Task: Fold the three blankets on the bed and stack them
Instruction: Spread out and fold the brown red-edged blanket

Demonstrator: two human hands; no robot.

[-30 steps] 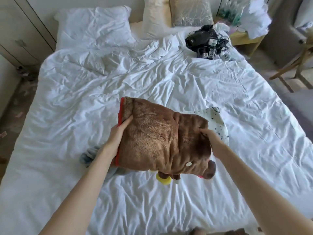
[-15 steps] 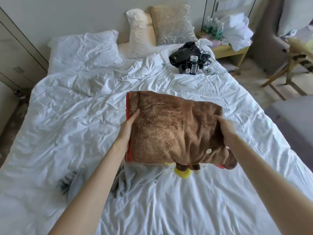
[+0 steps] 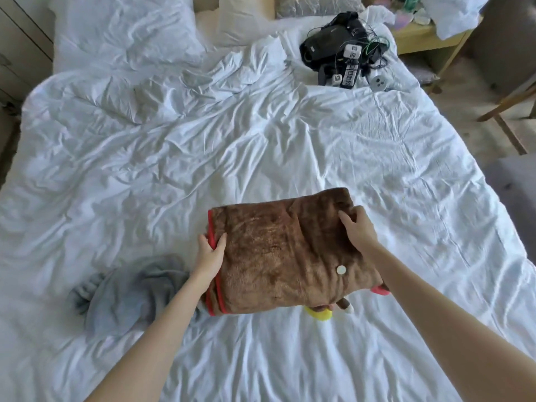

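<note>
A folded brown plush blanket [image 3: 275, 256] with red trim lies low over the white bed [image 3: 261, 134], near its front middle. My left hand [image 3: 210, 253] grips its red-edged left side, thumb on top. My right hand [image 3: 358, 230] holds its far right corner, fingers over the edge. A yellow and red plush bit [image 3: 319, 314] pokes out beneath the front edge. A grey blanket [image 3: 130, 294] lies crumpled and unfolded just left of my left forearm. I see no third blanket; whatever is under the brown one is hidden.
A black bag with tangled cables and small devices [image 3: 339, 50] sits at the bed's far right. Pillows [image 3: 124, 27] line the headboard. A cluttered nightstand [image 3: 420, 36] and a wooden chair [image 3: 510, 103] stand right of the bed.
Both hands have brought the brown blanket down from mid-air onto the bed. The white dotted blanket seen under it a second ago is no longer visible.
</note>
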